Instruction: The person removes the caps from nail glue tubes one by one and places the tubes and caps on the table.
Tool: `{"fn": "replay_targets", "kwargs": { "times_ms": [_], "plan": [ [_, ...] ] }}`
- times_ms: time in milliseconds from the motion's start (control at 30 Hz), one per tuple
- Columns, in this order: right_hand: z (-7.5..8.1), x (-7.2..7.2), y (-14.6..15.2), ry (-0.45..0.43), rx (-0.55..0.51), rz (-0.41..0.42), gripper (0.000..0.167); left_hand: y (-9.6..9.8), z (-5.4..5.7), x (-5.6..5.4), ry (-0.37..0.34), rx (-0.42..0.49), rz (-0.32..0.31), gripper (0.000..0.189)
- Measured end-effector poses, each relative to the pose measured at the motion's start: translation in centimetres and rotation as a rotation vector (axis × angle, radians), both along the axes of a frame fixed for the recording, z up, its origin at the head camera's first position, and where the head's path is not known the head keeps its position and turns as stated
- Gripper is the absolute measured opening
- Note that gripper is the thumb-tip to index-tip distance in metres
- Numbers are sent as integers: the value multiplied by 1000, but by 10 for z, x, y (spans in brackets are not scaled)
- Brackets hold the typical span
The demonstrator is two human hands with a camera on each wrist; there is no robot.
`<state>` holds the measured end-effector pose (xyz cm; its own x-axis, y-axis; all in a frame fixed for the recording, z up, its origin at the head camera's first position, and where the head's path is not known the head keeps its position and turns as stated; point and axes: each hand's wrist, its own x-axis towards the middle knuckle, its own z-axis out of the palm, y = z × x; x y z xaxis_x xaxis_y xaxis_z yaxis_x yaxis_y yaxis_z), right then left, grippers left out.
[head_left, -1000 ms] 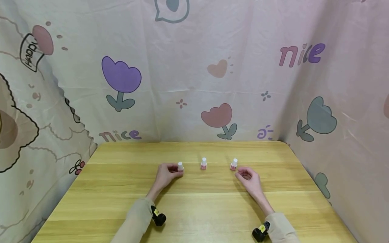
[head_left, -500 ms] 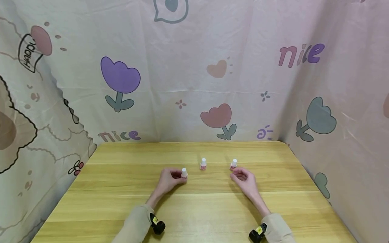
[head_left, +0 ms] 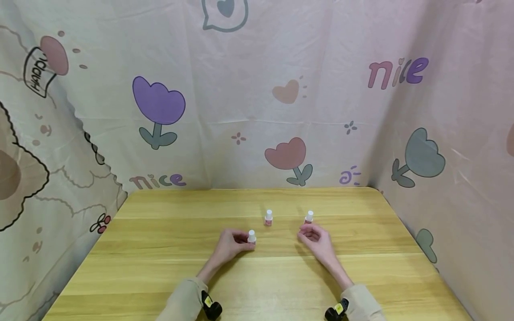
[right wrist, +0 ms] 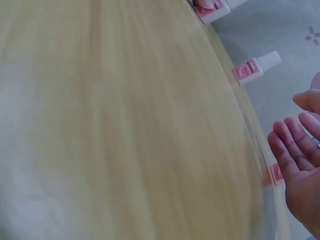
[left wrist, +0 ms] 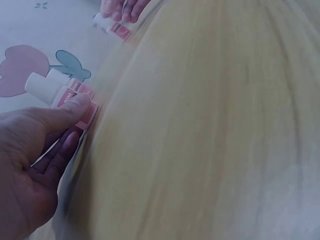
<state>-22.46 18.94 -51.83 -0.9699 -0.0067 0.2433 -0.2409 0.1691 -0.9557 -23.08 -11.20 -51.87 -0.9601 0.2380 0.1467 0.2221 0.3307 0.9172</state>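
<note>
My left hand [head_left: 230, 246] pinches a small white-capped bottle [head_left: 251, 236] with a pink label between thumb and fingers, low at the tabletop. The left wrist view shows the thumb across the label of this held bottle [left wrist: 62, 97]. A like bottle [head_left: 268, 218] stands upright in the middle, farther back. At the right, my right hand [head_left: 318, 242] partly hides a third bottle [head_left: 308, 216] standing behind its fingers. In the right wrist view the right hand [right wrist: 300, 155] has loosely bent fingers and nothing between them.
All the bottles are on a wooden table [head_left: 180, 205]. A patterned cloth [head_left: 229, 80] hangs behind it and along both sides. On each wrist sits a black camera, one left [head_left: 210, 306] and one right [head_left: 336, 310].
My left hand has brought its bottle rightward and nearer to me. The right hand has shifted left and slightly nearer, now in front of the right bottle. The other bottles stay put.
</note>
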Motion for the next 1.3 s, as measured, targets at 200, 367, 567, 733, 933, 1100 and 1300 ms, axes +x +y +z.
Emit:
{"fn": "replay_targets", "kwargs": {
  "times_ms": [200,367,567,733,933,1100,1300],
  "plan": [
    [0,3,-7,10,39,75,26,7,-2,2,0,36,-42,22],
    [3,6,-15,26,50,136,28,12,-1,5,6,35,-71,21],
    [6,9,-28,40,42,199,29,17,-3,8,1,37,-97,20],
    [7,9,-40,60,43,267,27,22,-2,10,-5,30,-101,21],
    [10,11,-53,56,36,327,27,26,-3,11,-1,36,-113,22],
    [10,12,-61,67,40,344,25,27,-4,12,17,42,-134,22],
    [7,12,-66,96,46,351,23,28,-4,14,11,27,-140,20]
  ]
}}
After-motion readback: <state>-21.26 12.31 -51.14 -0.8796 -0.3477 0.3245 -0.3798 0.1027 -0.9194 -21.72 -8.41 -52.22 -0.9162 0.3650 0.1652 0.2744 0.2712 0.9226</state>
